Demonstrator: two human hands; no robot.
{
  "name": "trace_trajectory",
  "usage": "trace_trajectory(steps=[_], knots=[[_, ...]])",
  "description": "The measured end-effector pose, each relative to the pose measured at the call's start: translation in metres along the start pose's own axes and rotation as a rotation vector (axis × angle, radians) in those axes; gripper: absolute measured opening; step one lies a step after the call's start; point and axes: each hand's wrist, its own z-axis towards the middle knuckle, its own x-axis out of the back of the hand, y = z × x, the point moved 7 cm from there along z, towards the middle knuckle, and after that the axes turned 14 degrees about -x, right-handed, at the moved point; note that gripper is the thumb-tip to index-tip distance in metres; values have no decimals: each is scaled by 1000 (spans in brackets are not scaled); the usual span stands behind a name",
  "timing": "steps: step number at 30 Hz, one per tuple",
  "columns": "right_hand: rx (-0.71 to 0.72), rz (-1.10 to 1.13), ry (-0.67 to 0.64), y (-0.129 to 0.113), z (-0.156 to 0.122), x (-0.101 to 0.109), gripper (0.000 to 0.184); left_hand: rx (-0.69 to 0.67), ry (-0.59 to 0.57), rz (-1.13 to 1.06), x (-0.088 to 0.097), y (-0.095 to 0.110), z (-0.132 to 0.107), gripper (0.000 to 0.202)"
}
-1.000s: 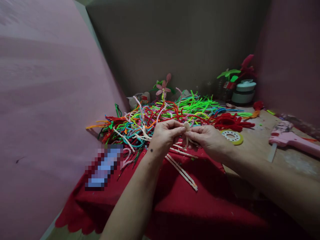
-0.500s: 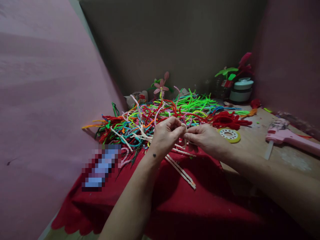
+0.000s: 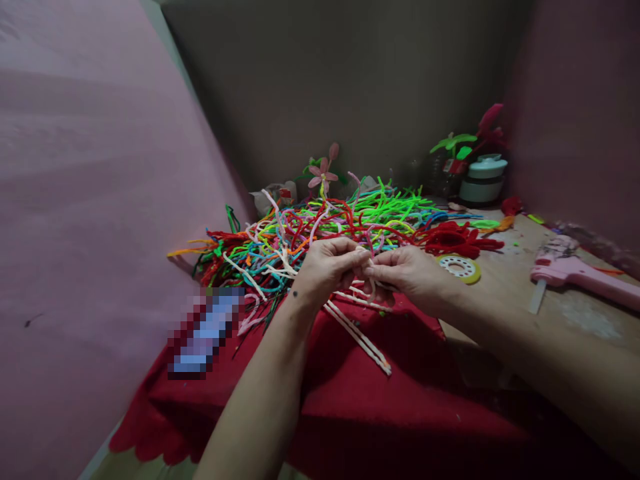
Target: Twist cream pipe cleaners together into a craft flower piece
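Observation:
My left hand (image 3: 333, 263) and my right hand (image 3: 403, 270) meet above the front of the table, fingertips almost touching. Both pinch a cream pipe cleaner (image 3: 371, 288), whose bent end hangs down between them; most of it is hidden by the fingers. Below my hands, a pair of straight cream pipe cleaners (image 3: 360, 339) lies on the red cloth (image 3: 400, 373). Behind my hands spreads a large tangled heap of coloured pipe cleaners (image 3: 395, 200), bright green, red, pink and blue.
To the right lie a roll of yellow tape (image 3: 473, 270) and a pink glue gun (image 3: 575, 270) with its stick-like stand. A lidded jar (image 3: 483, 180) stands at the back right. A pink pipe-cleaner flower (image 3: 323, 177) rises behind the heap. Something blurred out (image 3: 207, 333) lies at left.
My left hand has turned slightly at the wrist, its fingers lower and closer to my right fingertips. The cream pipe cleaner stays between both hands.

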Motion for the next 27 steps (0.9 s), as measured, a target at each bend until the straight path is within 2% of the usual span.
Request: trace_trajectory(steps=[3, 5, 8, 10, 12, 16, 18, 21, 23, 25, 27], knots=[[7, 70, 9, 2, 2, 2, 26, -100, 175, 140, 4, 2, 0, 24], [-13, 128, 9, 4, 3, 3, 23, -242, 269, 354, 4, 10, -3, 21], [-43, 188, 14, 6, 3, 4, 20, -450, 290, 674, -4, 24, -9, 17], [-43, 190, 36, 6, 2, 4, 18, -497, 280, 729, -7, 27, -11, 18], [-46, 188, 40, 5, 1, 5, 19, -460, 292, 679, -3, 25, -10, 18], [-67, 249, -42, 6, 1, 1, 22, -278, 302, 450, 6, 12, -4, 22], [-62, 291, -51, 6, 1, 1, 20, -240, 296, 398, 7, 8, -1, 23], [-37, 311, 6, 5, 1, 4, 18, -248, 316, 424, 9, 9, 0, 24], [-17, 324, 61, 5, 1, 9, 18, -221, 314, 339, 8, 7, 1, 23], [18, 362, 111, 5, 4, 15, 18, -119, 274, 182, 6, 1, 2, 24], [54, 407, 164, 7, 6, 22, 17, 26, 172, 86, 0, -8, 3, 28]])
